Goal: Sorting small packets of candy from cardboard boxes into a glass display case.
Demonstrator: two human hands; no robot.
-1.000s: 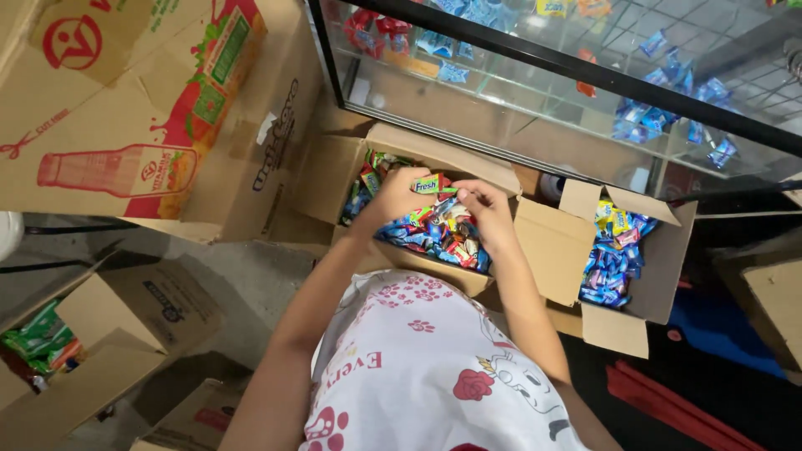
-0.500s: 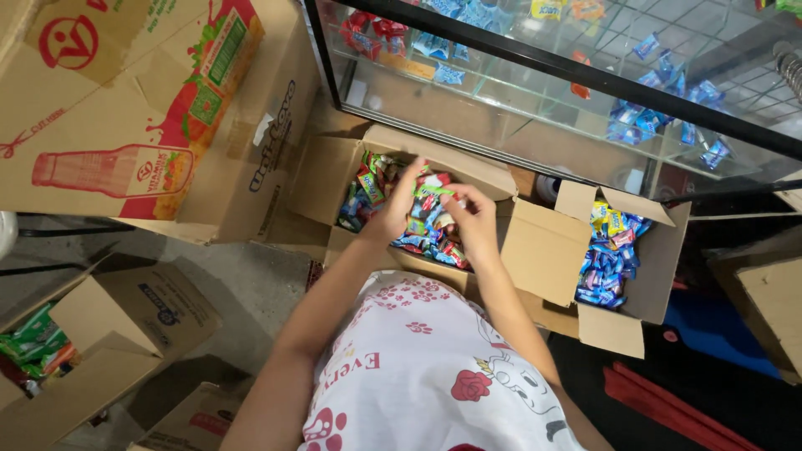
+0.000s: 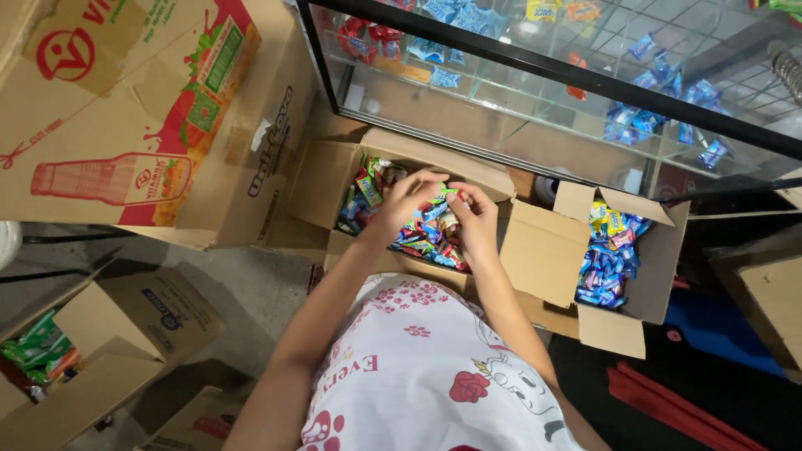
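Over the open box (image 3: 489, 171), both hands (left (image 3: 401, 203), right (image 3: 474, 219)) gather sweets (image 3: 422, 235).

- White shirt (image 3: 418, 376) with red paw prints, a red rose and red lettering.
- A cartoon animal, possibly a unicorn, printed beside the rose.
- Both forearms bare, without sleeves.

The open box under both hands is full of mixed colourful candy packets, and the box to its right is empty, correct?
Not quite. The head view shows the box to the right holding mostly blue packets, not empty. Both the left hand and right hand are indeed over the box of mixed colourful candy.
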